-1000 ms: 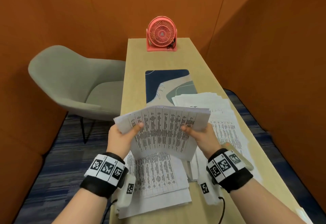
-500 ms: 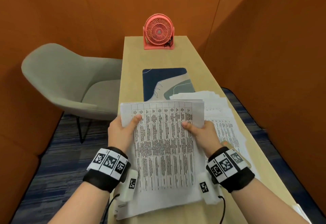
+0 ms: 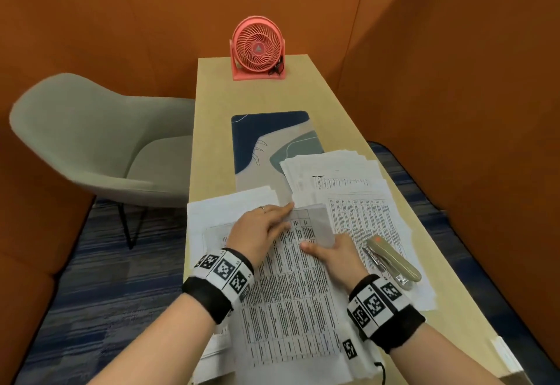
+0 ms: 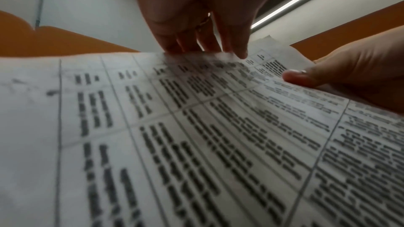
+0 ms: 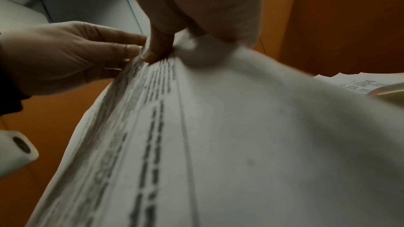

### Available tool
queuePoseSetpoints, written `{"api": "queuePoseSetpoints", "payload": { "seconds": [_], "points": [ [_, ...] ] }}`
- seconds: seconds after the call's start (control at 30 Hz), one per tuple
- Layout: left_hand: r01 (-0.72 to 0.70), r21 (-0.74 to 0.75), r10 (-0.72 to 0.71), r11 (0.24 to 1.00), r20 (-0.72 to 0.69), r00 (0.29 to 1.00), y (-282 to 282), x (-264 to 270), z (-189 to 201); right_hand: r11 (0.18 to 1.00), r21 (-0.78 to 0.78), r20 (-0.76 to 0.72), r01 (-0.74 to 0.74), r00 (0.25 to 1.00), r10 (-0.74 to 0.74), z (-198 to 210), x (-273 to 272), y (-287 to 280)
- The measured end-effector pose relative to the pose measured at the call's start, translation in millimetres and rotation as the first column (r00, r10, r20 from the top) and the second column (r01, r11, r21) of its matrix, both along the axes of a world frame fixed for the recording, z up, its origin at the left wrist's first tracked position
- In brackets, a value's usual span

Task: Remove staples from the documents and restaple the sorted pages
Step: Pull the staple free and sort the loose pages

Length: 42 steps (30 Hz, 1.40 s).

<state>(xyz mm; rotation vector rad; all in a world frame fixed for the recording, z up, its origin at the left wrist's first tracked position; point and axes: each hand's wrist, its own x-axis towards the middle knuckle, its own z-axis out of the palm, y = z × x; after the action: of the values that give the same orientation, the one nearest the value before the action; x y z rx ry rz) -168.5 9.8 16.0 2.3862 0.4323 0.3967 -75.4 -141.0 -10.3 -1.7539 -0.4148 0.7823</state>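
A printed document with tables lies on a stack of sheets at the near end of the wooden table. My left hand rests flat on its upper part, fingers straight and touching the top edge. My right hand pinches the top right corner of the top sheet, which curls up off the stack, with the thumb on the printed side. A beige stapler lies on the papers just right of my right hand.
A second loose pile of papers spreads over the right side of the table and part of a blue patterned mat. A pink fan stands at the far end. A grey chair is on the left; orange walls close in.
The document that both hands held up in the air now lies on the stack. My left hand has moved onto its top, and my right hand has taken the corner.
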Motion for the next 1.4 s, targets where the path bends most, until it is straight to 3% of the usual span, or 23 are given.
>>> {"api": "queuePoseSetpoints", "payload": {
  "seconds": [0.17,0.4,0.57,0.67,0.77,0.83,0.9,0.93,0.97,1.03,1.1,1.27,1.33,1.4],
  "points": [
    [-0.004,-0.045,0.006,0.999,0.056,0.998,-6,2,-2,1.0,-0.025,-0.029,0.002,1.0,-0.003,-4,1,-8],
    [0.023,-0.062,-0.022,0.998,0.018,1.0,-5,1,-10,0.999,-0.02,-0.052,-0.029,0.998,0.028,0,0,-8],
    [0.026,-0.19,-0.024,0.982,0.01,1.0,-8,3,-12,0.998,0.034,-0.098,-0.043,0.994,0.047,4,-2,-10],
    [-0.025,-0.247,0.001,0.969,-0.097,0.995,-5,4,-9,0.998,0.056,-0.142,-0.032,0.989,0.039,5,1,-12],
    [0.01,-0.14,-0.051,0.99,-0.295,0.954,1,7,-6,0.998,0.064,-0.168,-0.028,0.985,0.038,7,4,-15],
    [0.045,-0.114,-0.081,0.992,-0.336,0.938,0,9,-5,0.997,0.046,-0.146,-0.066,0.987,0.072,10,7,-18],
    [0.037,-0.084,-0.064,0.996,-0.339,0.939,-1,11,-7,0.995,-0.053,-0.047,-0.079,0.996,0.076,6,24,-23],
    [0.026,-0.061,-0.045,0.998,-0.34,0.939,-3,11,-8,0.984,-0.175,0.041,-0.04,0.998,0.048,1,38,-26],
    [0.016,-0.038,-0.028,0.999,-0.341,0.94,-4,12,-9,0.939,-0.343,0.147,0.026,0.989,0.026,-6,56,-32],
    [0.018,0.002,-0.016,1.0,-0.359,0.933,-6,12,-12,0.728,-0.664,0.315,0.173,0.947,0.061,-21,87,-47],
    [0.027,0.021,-0.018,0.999,-0.379,0.925,-8,14,-12,0.551,-0.813,0.29,0.188,0.952,0.103,-36,109,-62],
    [0.014,-0.009,-0.017,1.0,-0.405,0.914,-9,20,-12,0.469,-0.876,0.244,0.11,0.94,0.237,-54,121,-79],
    [0.012,-0.024,-0.02,1.0,-0.396,0.918,-10,21,-10,0.516,-0.842,0.305,0.157,0.928,0.216,-51,117,-76],
    [0.017,-0.02,-0.024,1.0,-0.388,0.921,-10,22,-9,0.696,-0.684,0.383,0.219,0.92,0.087,-39,112,-66]
  ]
}}
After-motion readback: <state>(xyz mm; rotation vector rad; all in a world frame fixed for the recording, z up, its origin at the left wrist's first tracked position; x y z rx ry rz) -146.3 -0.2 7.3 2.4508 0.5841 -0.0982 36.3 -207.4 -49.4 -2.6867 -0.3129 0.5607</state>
